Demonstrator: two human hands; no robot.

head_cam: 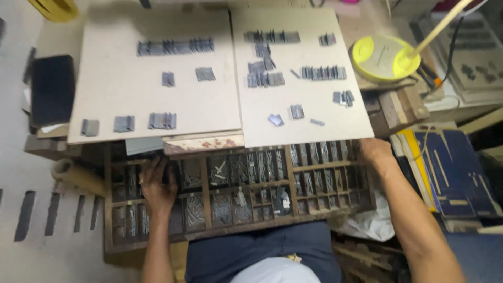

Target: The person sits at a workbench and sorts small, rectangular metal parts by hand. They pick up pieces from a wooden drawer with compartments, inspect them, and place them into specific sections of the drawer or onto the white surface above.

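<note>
Left hand (157,184) palm-down in left part of wooden type case (107,209), fingers spread into a compartment under edge of left board (120,94); grasp of any metal sort not discernible. Right hand (373,149) at upper right corner of case, fingertips hidden beneath right board (314,131); grip state cannot be told. Grey metal type pieces (175,46) in rows and clusters on both boards; yellow round lid (385,57) just beside right board

Wooden compartment tray (107,209) of metal type (195,212); two boards (120,63) above
</note>
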